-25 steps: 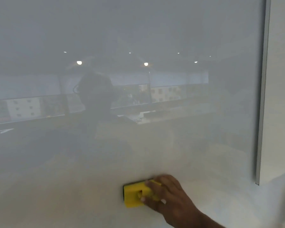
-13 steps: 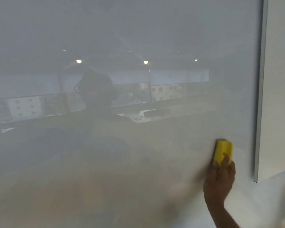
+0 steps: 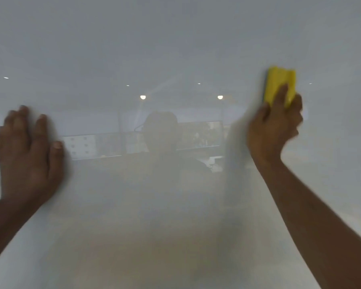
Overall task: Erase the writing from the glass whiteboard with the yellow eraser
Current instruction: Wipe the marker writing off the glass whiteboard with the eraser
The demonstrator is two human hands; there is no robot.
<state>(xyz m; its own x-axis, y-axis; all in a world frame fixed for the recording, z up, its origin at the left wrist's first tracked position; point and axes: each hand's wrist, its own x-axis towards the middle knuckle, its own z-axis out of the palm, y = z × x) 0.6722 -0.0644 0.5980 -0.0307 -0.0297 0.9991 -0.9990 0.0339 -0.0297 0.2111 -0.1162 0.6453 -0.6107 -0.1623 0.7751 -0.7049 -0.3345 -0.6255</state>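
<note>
Since half a second ago your view has swung left and closed in on the glass, so the board's right-hand edge and the wall beside it have dropped out of sight, your left hand has come into view, and the eraser now sits much higher than it did. Your glass whiteboard fills everything you see, a pale grey sheet with no writing that you can make out; it carries a faint reflection of a room, with a dark figure at the centre, a band of windows behind it and small ceiling lights above. Your left hand lies flat against the glass at the left, fingers spread and pointing up, thumb out to the side, gripping nothing. Your right hand is well apart from it on the right, raised higher, its outline smeared by motion blur. That hand is clamped on the yellow eraser, fingers wrapped over its lower half and pressing it to the board. You hold the eraser upright, its top end clear above your fingertips, in the upper right part of the board.
</note>
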